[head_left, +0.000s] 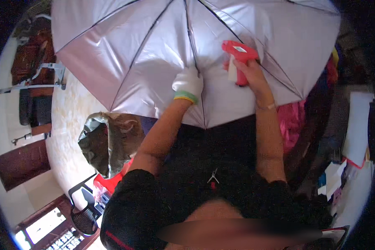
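Note:
An opened umbrella [150, 75] with a silvery lining and dark ribs spreads across the top and middle of the view. My left hand [188, 86] wears a white knitted glove with a green and yellow cuff. It is closed at a dark rib [191, 39] near the umbrella's lower middle, its fingertips partly hidden. To the right, my bare right hand [254, 77] grips a red and white pistol-shaped hand tool [239, 51] with a pale label on top. The tool is over the silver fabric beside another rib; its exact kind is unclear.
A dark olive bag or cloth bundle [112, 141] lies left of my left forearm, with red material [112, 182] below it. Shiny pink fabric [291, 125] shows past the umbrella's right edge. A black mesh chair or basket [84, 218] stands at the lower left.

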{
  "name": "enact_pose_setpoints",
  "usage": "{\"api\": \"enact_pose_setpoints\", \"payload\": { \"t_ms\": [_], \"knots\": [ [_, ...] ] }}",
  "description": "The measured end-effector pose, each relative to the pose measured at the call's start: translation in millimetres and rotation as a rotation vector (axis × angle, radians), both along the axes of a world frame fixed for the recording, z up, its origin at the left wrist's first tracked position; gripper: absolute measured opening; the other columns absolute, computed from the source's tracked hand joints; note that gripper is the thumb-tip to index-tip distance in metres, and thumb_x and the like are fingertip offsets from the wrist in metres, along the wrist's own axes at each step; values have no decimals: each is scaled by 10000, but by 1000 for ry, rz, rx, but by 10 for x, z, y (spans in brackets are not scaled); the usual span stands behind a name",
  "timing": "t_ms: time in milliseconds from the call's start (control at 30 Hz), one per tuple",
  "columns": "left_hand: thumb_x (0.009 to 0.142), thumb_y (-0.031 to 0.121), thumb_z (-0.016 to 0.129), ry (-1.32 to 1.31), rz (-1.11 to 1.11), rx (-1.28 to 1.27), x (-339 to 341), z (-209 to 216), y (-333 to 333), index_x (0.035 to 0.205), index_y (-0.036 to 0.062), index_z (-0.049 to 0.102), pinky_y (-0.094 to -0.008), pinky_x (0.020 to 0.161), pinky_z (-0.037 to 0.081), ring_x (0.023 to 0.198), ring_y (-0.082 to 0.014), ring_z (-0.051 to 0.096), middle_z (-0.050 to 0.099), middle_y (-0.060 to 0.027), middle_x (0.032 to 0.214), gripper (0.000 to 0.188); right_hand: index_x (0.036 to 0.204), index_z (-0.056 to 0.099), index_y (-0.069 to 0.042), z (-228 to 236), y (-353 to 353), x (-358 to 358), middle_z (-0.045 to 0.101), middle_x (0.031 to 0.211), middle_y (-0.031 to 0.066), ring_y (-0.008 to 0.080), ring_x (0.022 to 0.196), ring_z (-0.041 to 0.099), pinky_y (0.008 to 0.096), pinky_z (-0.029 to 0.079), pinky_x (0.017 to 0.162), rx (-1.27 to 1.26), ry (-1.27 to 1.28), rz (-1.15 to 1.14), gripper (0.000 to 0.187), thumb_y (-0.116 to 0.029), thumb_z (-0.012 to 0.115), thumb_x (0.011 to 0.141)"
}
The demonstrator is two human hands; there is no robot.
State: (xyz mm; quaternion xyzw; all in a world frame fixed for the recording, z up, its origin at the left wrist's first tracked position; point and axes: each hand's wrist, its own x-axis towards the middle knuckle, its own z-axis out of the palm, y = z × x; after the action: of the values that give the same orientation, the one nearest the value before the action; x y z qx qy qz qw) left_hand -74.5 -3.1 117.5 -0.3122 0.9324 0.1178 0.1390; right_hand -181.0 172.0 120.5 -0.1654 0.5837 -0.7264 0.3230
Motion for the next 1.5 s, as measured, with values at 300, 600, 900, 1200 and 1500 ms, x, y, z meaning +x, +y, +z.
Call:
{"api": "enact_pose_setpoints", "payload": {
  "t_ms": [300, 600, 900, 1200, 1500],
  "knots": [
    [873, 468, 430, 217, 189, -86, 112, -257, 50, 1107, 116, 521, -511, 706, 495, 810, -381, 629, 646, -176, 879, 433, 1000, 594, -26, -184, -157, -78, 623, 845, 32, 103, 802, 579, 263, 478, 717, 126, 539, 192, 229, -216, 550, 879],
    [807, 425, 557, 456, 97, 520, 399, -318, -330, 1061, 119, 630, -387, 770, 466, 872, -294, 627, 643, -204, 914, 404, 1029, 595, 11, -366, -224, 111, 657, 871, 76, 150, 726, 621, 280, 495, 692, 381, 412, 131, 287, -223, 548, 868],
    [805, 333, 608, 394, 321, 712, 457, -235, -210, 1029, 17, 642, -292, 703, 468, 767, -159, 621, 670, -88, 856, 389, 972, 613, 11, -588, -374, 808, 653, 868, 71, 154, 702, 607, 289, 473, 646, 258, 2, 94, 274, -227, 549, 854],
    [836, 281, 565, 554, 437, 810, 462, -108, -84, 1003, -32, 627, -290, 626, 458, 640, -136, 572, 641, -70, 761, 360, 1012, 600, 18, -456, -375, 820, 665, 823, 98, 169, 733, 628, 317, 482, 681, 429, 257, 129, 298, -212, 553, 828],
    [826, 333, 553, 579, 398, 775, 490, -282, -176, 997, -18, 633, -298, 751, 450, 774, -186, 595, 656, -112, 828, 398, 1024, 605, -3, -333, -362, 743, 670, 817, 79, 157, 665, 629, 289, 487, 620, 443, 43, 241, 287, -227, 559, 851]
  ]
}}
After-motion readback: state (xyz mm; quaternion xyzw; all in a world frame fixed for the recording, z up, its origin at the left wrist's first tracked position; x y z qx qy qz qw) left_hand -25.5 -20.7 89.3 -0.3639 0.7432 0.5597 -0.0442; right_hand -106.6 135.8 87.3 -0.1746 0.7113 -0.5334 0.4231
